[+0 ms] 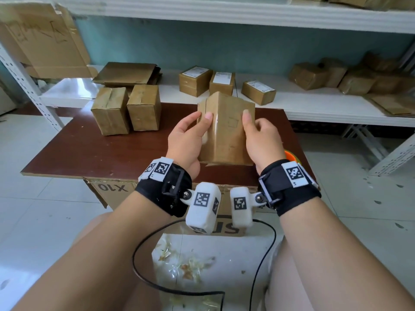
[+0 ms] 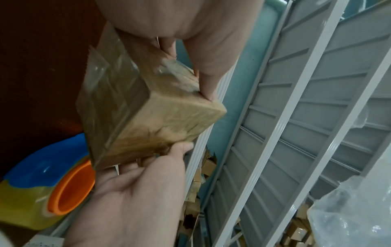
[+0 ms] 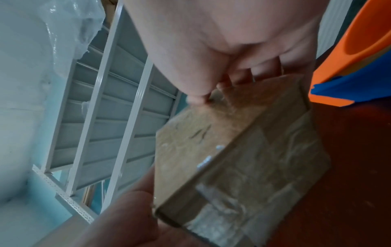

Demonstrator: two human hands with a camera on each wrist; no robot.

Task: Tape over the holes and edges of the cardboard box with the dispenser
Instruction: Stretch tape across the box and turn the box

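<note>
A dark reddish-brown wooden tabletop (image 1: 94, 151) carries two taped brown cardboard boxes (image 1: 126, 110) side by side at its far left. An orange-and-blue tape dispenser (image 2: 48, 182) lies on its right edge.

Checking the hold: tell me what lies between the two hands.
Only the cardboard box, gripped by the left hand and right hand on opposite sides; the head view shows it best.

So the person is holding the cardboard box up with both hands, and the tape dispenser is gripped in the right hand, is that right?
Not quite. Both hands do hold the cardboard box, the left hand and the right hand each with a grip on one side. But the tape dispenser is in neither hand; it lies on the brown table beside the right hand, as the left wrist view shows.
</note>
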